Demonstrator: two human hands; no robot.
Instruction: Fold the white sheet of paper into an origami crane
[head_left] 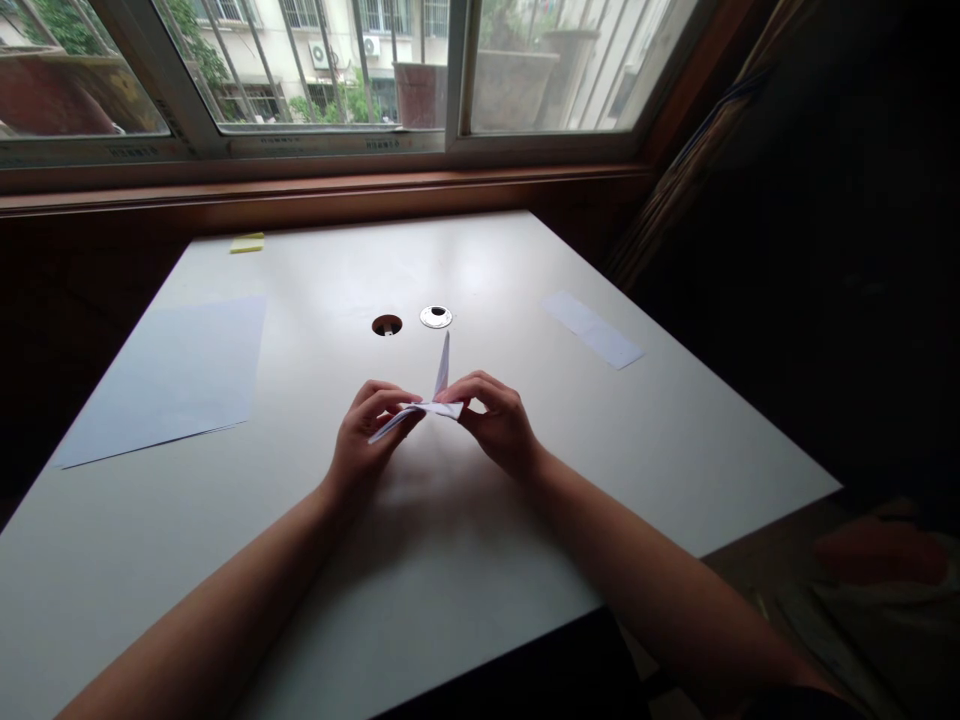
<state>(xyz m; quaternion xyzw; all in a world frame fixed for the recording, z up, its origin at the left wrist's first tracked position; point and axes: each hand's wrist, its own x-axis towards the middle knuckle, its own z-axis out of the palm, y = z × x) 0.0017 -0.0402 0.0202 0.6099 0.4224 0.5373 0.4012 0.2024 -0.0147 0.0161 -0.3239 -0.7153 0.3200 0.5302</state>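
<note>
Pinching a folded paper (448, 409), the left hand (364, 425) and right hand (499, 415) each hold it between fingers and thumb, with the paper bridging them and a pointed flap (443, 368) standing just beyond the right fingertips. Some creases are made, so the folding looks partway along, though what is left cannot be told; a large sheet (172, 375) lies left of the left hand, a paper strip (594, 330) beyond the right. Far past both hands, the window frame (315, 145) bears dark print too small to read.
</note>
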